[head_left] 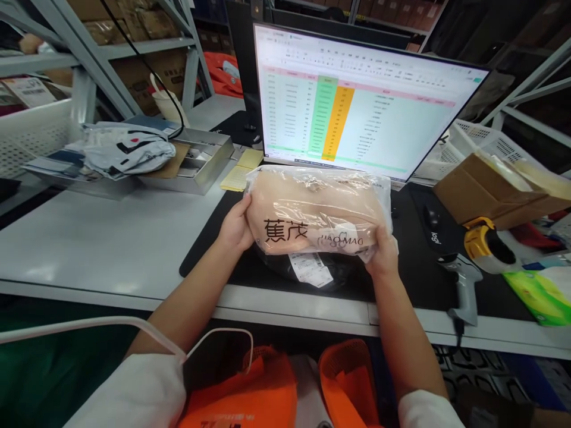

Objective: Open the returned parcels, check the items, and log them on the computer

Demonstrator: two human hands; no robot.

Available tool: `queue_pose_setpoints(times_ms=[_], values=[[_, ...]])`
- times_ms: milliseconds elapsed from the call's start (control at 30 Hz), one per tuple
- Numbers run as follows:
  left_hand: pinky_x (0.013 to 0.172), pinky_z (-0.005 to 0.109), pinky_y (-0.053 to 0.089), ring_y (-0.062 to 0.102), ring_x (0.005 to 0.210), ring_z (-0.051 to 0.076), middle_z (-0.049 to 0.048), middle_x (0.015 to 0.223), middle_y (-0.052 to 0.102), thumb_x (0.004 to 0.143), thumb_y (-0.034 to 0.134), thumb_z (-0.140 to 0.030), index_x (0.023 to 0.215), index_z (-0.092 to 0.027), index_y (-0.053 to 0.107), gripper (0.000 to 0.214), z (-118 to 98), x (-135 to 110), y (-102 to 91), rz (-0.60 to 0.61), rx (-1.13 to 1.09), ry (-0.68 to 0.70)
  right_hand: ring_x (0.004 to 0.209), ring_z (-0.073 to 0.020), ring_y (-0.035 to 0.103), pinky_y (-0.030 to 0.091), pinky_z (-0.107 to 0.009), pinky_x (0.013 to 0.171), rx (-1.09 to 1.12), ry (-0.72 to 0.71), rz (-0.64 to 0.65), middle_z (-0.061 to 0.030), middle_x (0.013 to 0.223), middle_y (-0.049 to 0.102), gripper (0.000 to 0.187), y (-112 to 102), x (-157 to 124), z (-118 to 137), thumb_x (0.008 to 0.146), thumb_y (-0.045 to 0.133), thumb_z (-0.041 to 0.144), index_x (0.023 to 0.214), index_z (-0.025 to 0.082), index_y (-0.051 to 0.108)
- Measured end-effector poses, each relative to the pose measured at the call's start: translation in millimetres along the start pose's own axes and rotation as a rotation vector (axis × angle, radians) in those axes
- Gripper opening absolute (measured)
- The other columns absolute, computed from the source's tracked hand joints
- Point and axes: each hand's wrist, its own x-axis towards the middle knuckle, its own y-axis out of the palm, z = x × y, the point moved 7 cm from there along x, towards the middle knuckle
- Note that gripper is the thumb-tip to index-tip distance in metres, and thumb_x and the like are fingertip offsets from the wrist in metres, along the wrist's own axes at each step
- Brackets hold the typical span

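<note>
A clear plastic package with a beige item inside and dark printed lettering is held up between my two hands. My left hand grips its left end, thumb on the front. At the lower right corner, my right hand pinches the wrapping. Below and behind the package lies a dark bag on the black desk mat, partly hidden. A white printed label is on that bag.
A monitor showing a spreadsheet stands behind the package. To the right are a barcode scanner, a yellow tape dispenser, a mouse and a cardboard box. On the left, a bagged item rests beside a grey box.
</note>
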Motion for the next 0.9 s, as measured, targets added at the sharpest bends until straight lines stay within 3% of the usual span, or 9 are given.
queue_pose_setpoints(times_ms=[233,400,500,633,700,767,833,900], values=[[0.097,0.054,0.062,0.072,0.113,0.039,0.0131,0.093,0.079,0.080,0.075,-0.058,0.099,-0.017,0.074,0.044,3,2,3.0,0.058,0.072,-0.080,0.111,-0.0335,0.072,0.062,-0.049,0.095,-0.067,0.084,-0.004,-0.0125,0.114,0.077,0.058,-3,4,-11,0.087,0.062,0.070,0.107,0.018,0.076],[0.090,0.051,0.064,0.075,0.100,0.037,0.0117,0.085,0.078,0.077,0.077,-0.060,0.091,-0.017,0.075,0.046,0,-2,5.0,0.026,0.077,-0.082,0.112,-0.0332,0.071,0.062,-0.049,0.093,-0.031,0.105,-0.070,-0.0105,0.113,0.077,0.048,-9,6,-11,0.083,0.068,0.062,0.105,0.020,0.075],[0.080,0.042,0.065,0.076,0.085,0.030,0.0091,0.088,0.079,0.061,0.092,-0.050,0.091,-0.017,0.076,0.047,-9,-7,2.0,-0.006,0.116,0.012,0.103,-0.0295,0.074,0.061,-0.046,0.093,-0.039,0.080,-0.039,-0.0089,0.109,0.077,0.041,-7,8,-9,0.080,0.077,0.051,0.104,0.020,0.074],[0.080,0.035,0.061,0.073,0.077,0.023,0.0046,0.083,0.078,0.047,0.100,-0.036,0.080,-0.018,0.077,0.044,-31,-14,3.0,0.040,0.252,0.241,0.100,-0.0239,0.071,0.056,-0.042,0.098,-0.102,-0.085,-0.087,-0.0035,0.105,0.076,0.045,-19,16,3,0.069,0.088,0.040,0.107,0.023,0.070],[0.087,0.038,0.059,0.073,0.086,0.025,0.0050,0.087,0.078,0.051,0.099,-0.039,0.073,-0.019,0.076,0.037,-42,-18,8.8,0.097,0.334,0.367,0.103,-0.0248,0.070,0.053,-0.044,0.102,-0.145,-0.153,-0.090,-0.0032,0.105,0.075,0.046,-27,21,11,0.066,0.088,0.042,0.104,0.024,0.071],[0.097,0.042,0.056,0.072,0.101,0.029,0.0080,0.096,0.078,0.060,0.094,-0.046,0.068,-0.021,0.075,0.033,-49,-22,20.8,0.216,0.431,0.455,0.115,-0.0286,0.067,0.049,-0.046,0.108,-0.218,-0.193,0.006,-0.0066,0.114,0.074,0.043,-28,24,18,0.071,0.083,0.053,0.101,0.024,0.074],[0.102,0.043,0.053,0.070,0.109,0.031,0.0117,0.102,0.078,0.064,0.092,-0.047,0.068,-0.021,0.076,0.031,-49,-25,33.6,0.359,0.541,0.470,0.125,-0.0316,0.062,0.043,-0.047,0.114,-0.295,-0.222,0.125,-0.0095,0.119,0.072,0.043,-26,26,23,0.074,0.076,0.061,0.095,0.023,0.077],[0.097,0.042,0.054,0.071,0.104,0.030,0.0135,0.102,0.078,0.066,0.091,-0.049,0.075,-0.020,0.079,0.032,-43,-26,38.9,0.427,0.611,0.434,0.121,-0.0320,0.063,0.043,-0.047,0.114,-0.324,-0.215,0.124,-0.0097,0.109,0.074,0.040,-29,29,21,0.074,0.073,0.061,0.085,0.023,0.076]])
